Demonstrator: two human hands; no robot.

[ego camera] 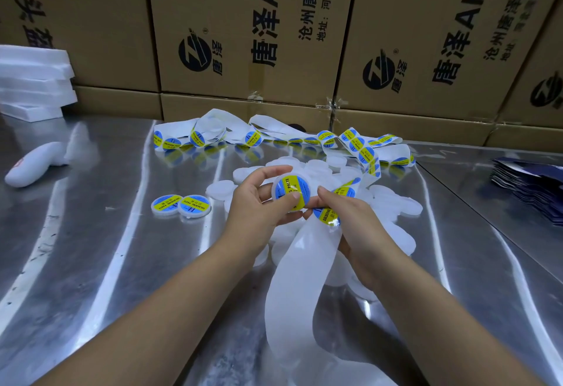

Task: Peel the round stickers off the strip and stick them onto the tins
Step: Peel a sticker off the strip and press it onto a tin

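My left hand [255, 202] grips a small white round tin [293, 191] that bears a blue and yellow sticker, thumb pressing on the sticker's face. Just right of it my right hand [353, 221] holds the white backing strip [300, 279], with the strip's nearest sticker [326, 215] at its fingertips. The strip's bare end hangs down toward me, and its sticker-covered length [364, 154] curls away across the table. Two labelled tins [182, 205] lie flat to the left. A heap of plain white tins [393, 205] sits under and behind both hands.
The table is shiny metal [122, 263]. Brown cardboard boxes [249, 35] form a wall at the back. White foam slabs [33, 81] are stacked at the far left, with a white bottle-like object [33, 163] lying near them. Dark blue packets [530, 184] are piled at the right edge.
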